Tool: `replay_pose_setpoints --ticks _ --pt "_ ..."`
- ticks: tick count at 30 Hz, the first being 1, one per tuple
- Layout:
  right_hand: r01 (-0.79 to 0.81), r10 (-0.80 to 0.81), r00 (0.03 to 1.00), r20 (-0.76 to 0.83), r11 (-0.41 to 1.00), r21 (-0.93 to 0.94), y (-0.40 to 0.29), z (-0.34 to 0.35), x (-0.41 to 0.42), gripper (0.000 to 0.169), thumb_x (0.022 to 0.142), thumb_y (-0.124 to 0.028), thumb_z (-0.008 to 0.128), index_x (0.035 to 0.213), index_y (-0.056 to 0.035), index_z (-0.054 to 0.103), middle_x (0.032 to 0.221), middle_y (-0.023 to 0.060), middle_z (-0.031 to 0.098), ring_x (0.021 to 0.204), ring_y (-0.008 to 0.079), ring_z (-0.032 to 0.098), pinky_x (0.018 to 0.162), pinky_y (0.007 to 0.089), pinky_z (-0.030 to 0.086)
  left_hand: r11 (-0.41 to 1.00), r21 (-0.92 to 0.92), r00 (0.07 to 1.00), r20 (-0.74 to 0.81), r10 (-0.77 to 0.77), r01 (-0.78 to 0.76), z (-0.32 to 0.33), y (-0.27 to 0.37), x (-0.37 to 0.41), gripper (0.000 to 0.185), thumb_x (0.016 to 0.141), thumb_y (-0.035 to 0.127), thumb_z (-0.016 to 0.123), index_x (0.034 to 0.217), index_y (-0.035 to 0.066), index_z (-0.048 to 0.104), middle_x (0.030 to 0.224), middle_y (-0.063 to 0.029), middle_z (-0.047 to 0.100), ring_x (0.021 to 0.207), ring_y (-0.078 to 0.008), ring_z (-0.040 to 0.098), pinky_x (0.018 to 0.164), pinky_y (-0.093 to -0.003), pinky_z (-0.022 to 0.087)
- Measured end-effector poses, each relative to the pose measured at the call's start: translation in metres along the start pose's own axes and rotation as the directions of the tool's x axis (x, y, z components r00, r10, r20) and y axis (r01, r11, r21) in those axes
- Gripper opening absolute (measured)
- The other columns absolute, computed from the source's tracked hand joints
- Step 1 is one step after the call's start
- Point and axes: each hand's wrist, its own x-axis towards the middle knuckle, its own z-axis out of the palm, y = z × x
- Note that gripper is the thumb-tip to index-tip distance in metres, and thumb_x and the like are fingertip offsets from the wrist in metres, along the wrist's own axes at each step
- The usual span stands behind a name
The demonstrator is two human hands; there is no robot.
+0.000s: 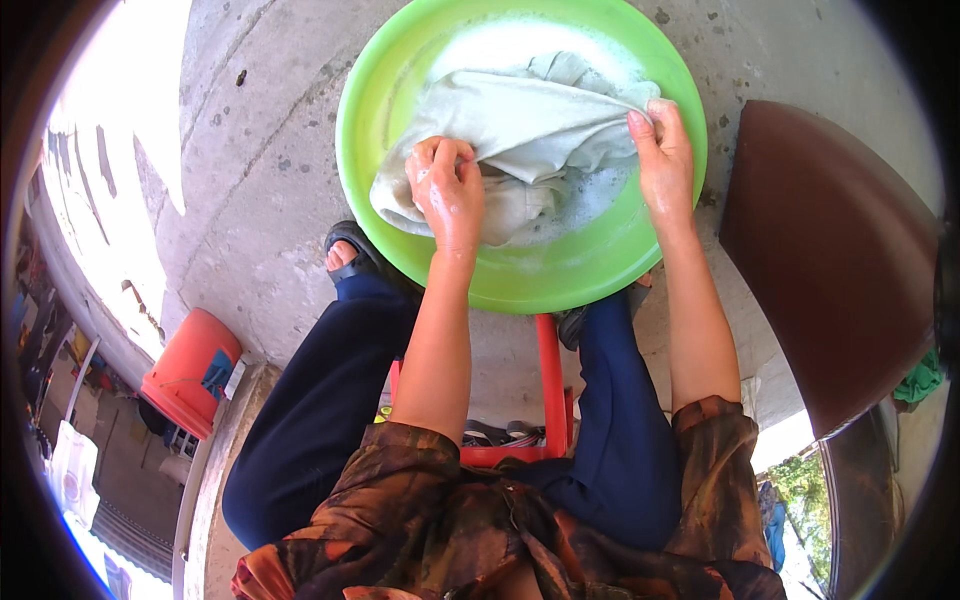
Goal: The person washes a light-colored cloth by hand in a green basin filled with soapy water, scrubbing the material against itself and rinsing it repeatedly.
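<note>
A pale, wet cloth garment [517, 112] lies bunched in a round green plastic basin [525, 289]. Suds and soapy water [600, 191] surround the fabric. On the basin's left side, my left hand [450, 187] grips a fold of the garment, with foam on its back and wrist. My right hand [664, 150] pinches the cloth's other end between thumb and fingers, close to the right rim. Between both hands the fabric is drawn into long creases. Its lower folds are partly in the water, and their underside is hidden.
The basin rests on a concrete floor [255, 150] before my feet. Under me is a red plastic stool [553, 390]. A red bucket [196, 367] stands at the left beside a low ledge. To the right is a large brown panel-like object [825, 255].
</note>
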Motion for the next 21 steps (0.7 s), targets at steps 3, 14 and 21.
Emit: replay_pose_setpoints --ticks 3,14,21 --pt "0.193 -0.198 0.980 0.019 0.925 -0.327 -0.017 -0.006 -0.002 0.028 0.085 -0.023 0.057 0.101 -0.0010 0.050 0.084 0.0112 0.060 0.071 0.0173 0.054 0.065 0.0308 0.043 0.997 -0.037 0.997 0.027 -0.073 0.074 0.000 -0.002 -0.009 0.014 0.064 -0.005 0.054 0.073 0.005 0.053 0.085 -0.0105 0.052 0.079 -0.0297 0.049 0.074 -0.0382 0.040" --pt "0.383 -0.379 0.896 0.232 0.923 0.027 -0.064 0.080 -0.084 0.014 0.083 -0.015 0.055 0.077 -0.0048 0.048 0.063 0.0097 0.054 0.056 0.0261 0.056 0.049 0.0345 0.042 -0.058 -0.689 0.662 0.714 -0.226 0.723 0.009 0.026 0.018 0.059 0.092 0.051 0.027 0.129 0.007 0.037 0.121 -0.0114 0.045 0.105 -0.0236 0.047 0.093 -0.0324 0.035" --pt "0.207 -0.252 0.968 0.015 0.759 -0.617 -0.013 0.084 0.027 0.035 0.085 -0.030 0.051 0.060 -0.0051 0.050 0.051 0.0160 0.050 0.046 0.0357 0.048 0.044 0.0424 0.038 0.018 -0.534 0.514 0.805 -0.296 0.845 0.000 0.085 -0.007 0.024 0.088 0.026 0.049 0.070 0.010 0.049 0.069 0.0041 0.044 0.064 -0.0071 0.037 0.059 -0.0226 0.033"
